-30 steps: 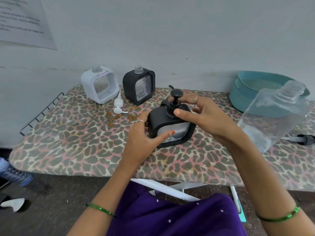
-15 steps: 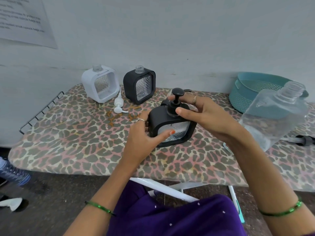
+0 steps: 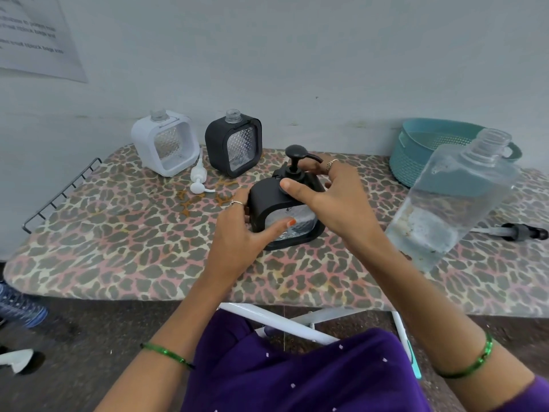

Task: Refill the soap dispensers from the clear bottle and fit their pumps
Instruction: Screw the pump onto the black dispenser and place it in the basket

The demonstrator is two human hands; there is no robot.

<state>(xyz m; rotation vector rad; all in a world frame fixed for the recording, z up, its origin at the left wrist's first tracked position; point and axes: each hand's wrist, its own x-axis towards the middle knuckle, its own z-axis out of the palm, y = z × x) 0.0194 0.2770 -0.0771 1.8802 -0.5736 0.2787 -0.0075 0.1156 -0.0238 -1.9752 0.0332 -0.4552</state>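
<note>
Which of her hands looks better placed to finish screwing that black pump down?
Probably the right hand: its fingers already curl around the black pump collar. The left hand grips the side of the black dispenser, steadying it.

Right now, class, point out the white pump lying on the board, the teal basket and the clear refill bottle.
white pump [image 3: 198, 177], head view, its collar.
teal basket [image 3: 416, 162], head view, its outer wall.
clear refill bottle [image 3: 457, 197], head view, its body.

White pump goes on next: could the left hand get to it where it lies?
Probably yes. The white pump lies loose on the board between the two open dispensers, nothing over it, but the left hand must first release the black dispenser.
</note>
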